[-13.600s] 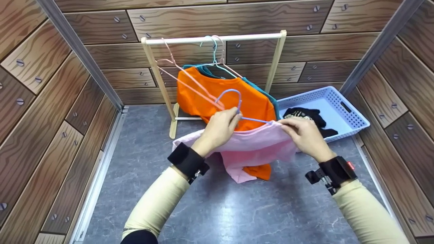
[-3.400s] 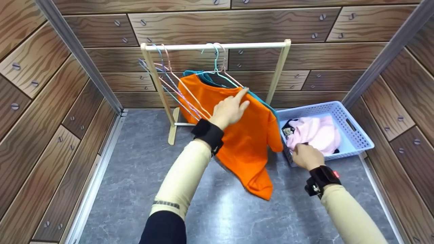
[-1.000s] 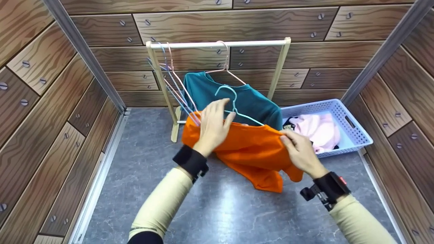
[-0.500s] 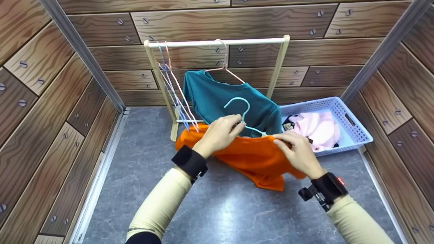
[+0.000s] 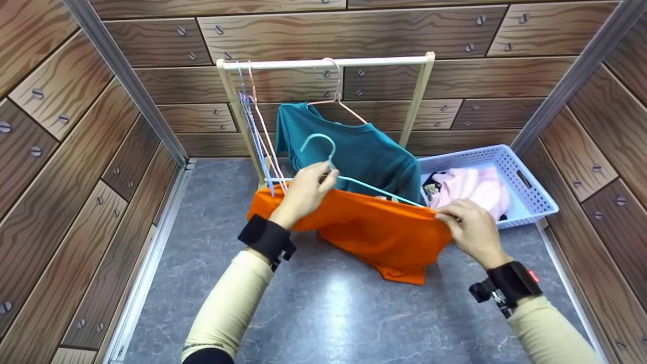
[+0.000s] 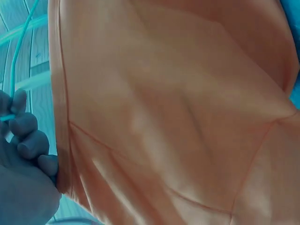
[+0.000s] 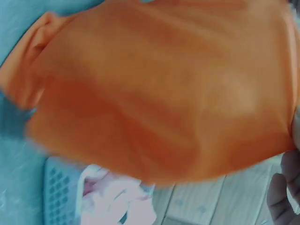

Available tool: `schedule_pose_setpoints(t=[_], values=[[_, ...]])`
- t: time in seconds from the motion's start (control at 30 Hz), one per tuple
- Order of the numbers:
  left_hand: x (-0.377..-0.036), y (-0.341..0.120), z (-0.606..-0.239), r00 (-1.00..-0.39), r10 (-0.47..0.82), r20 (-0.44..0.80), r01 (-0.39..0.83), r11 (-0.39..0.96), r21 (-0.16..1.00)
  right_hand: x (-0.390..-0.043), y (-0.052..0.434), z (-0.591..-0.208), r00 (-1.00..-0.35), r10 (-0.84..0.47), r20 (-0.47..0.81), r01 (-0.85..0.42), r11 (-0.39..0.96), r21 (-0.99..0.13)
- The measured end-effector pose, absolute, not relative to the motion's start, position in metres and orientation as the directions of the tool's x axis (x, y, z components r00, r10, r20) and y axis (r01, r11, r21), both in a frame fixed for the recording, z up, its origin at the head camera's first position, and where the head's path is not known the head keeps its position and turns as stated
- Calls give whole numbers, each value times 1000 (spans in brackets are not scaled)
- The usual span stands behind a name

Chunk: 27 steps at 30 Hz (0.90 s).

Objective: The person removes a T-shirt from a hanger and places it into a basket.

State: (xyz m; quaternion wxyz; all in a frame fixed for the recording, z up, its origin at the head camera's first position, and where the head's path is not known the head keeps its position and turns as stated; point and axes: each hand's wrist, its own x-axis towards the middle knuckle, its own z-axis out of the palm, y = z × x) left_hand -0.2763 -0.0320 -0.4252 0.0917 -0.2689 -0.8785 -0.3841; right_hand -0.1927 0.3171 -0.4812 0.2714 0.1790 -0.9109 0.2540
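My left hand (image 5: 306, 191) grips a mint-green hanger (image 5: 376, 189) just below its hook. An orange T-shirt (image 5: 374, 227) spreads in front of me, its neckline running along the hanger. At the shirt's right shoulder my right hand (image 5: 470, 226) pinches the orange cloth, close to the hanger's right end. In the left wrist view, curled fingers (image 6: 28, 133) hold the thin hanger wire beside the shirt's edge. The right wrist view has the orange cloth (image 7: 164, 93) stretched across, with fingertips (image 7: 280, 197) at its right edge.
Behind the shirt stands a wooden rack (image 5: 379, 61). A teal shirt (image 5: 349, 144) hangs there on a pink hanger (image 5: 339, 98). Bare pink and blue hangers (image 5: 260, 136) hang at its left. A light-blue basket (image 5: 525, 215) at right holds pink cloth (image 5: 475, 189) and something black.
The orange shirt on its mint hanger has come off the rack into my hands. Just now my hands have moved apart, drawing the right shoulder outward. Earlier, the pink garment went into the basket.
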Motion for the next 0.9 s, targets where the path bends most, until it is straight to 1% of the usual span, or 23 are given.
schedule_pose_setpoints(t=[0.1,0.2,0.3,0.47,0.53,0.57,0.67,0.77,0.9], values=[[-279,-35,-422,-876,317,364,481,510,713,-192,327,-491,-811,-180,556,-429,829,-358],[-278,-34,-418,-895,288,342,441,447,778,-192,329,-497,-831,-148,536,-396,835,-383],[-275,-30,-417,-890,325,321,439,416,797,-192,324,-498,-838,-115,533,-395,801,-449],[-270,-21,-413,-867,384,317,455,353,817,-192,306,-492,-844,-100,527,-445,679,-584],[-268,-18,-410,-848,424,317,478,358,802,-193,298,-491,-851,-97,516,-456,625,-634],[-266,-15,-408,-838,445,316,497,381,780,-193,293,-490,-854,-93,511,-458,601,-656],[-263,-7,-400,-812,498,305,551,477,685,-192,276,-488,-865,-89,494,-458,543,-704],[-260,0,-393,-797,527,294,583,547,601,-189,255,-480,-879,-93,468,-444,516,-732],[-257,6,-390,-783,565,260,590,542,598,-191,235,-480,-910,-88,405,-390,512,-765]])
